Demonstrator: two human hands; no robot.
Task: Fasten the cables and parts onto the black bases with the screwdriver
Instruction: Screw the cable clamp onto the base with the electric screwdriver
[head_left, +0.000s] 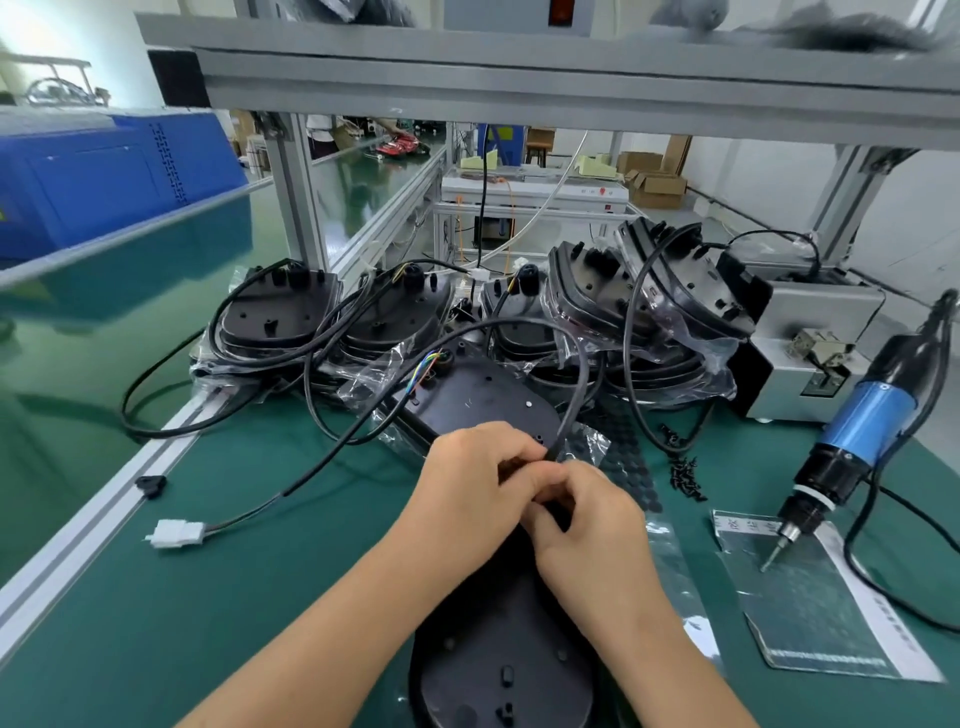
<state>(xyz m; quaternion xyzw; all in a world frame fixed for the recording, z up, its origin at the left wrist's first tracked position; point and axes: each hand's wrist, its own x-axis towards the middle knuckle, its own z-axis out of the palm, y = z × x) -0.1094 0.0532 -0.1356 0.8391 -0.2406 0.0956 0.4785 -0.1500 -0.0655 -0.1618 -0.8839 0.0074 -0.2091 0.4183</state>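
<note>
Centrally, a black cable (570, 415) is pinched by both curled hands, left hand (475, 480) and right hand (587, 525), over a black base (498, 670); open mat (260, 597) lies leftward, screwdriver (852, 441) rightward.

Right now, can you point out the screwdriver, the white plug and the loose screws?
screwdriver (868, 420): head view, on its blue body.
white plug (176, 533): head view, middle of the connector at the cable's end.
screws (687, 475): head view, middle of the small black pile on the mat.
</note>
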